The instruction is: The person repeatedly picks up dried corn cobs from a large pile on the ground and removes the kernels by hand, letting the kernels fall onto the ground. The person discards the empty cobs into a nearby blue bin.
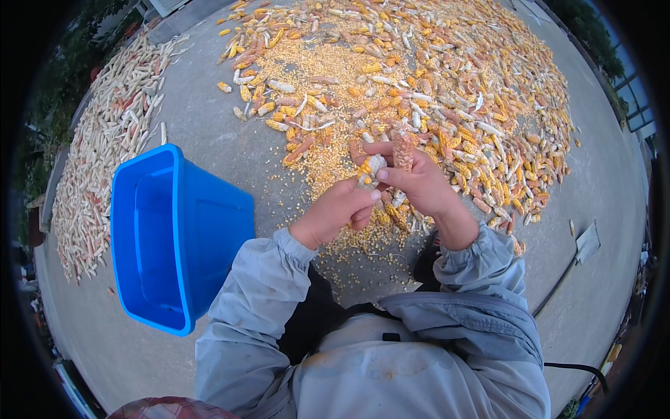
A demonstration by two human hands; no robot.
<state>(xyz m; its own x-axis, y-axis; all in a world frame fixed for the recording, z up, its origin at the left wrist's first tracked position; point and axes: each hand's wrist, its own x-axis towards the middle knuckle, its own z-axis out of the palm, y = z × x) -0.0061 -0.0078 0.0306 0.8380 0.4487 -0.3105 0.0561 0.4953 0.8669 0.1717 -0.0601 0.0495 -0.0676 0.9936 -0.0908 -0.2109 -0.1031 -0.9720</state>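
Note:
A partly shelled ear of corn, pale with a patch of yellow kernels, is held between my two hands. Fingers curled, my left hand grips its near end, with the thumb pressing toward it. My right hand has its thumb against the same ear. A reddish bare-looking corn cob sticks up between the right hand's fingers. Both hands are over the near edge of a wide heap of corn ears and loose kernels. My palms hide part of both pieces.
To the left a blue plastic tub lies on its side, mouth facing left. Beyond it is a long pile of pale stripped cobs. A flat-bladed, long-handled tool rests on the concrete at the right.

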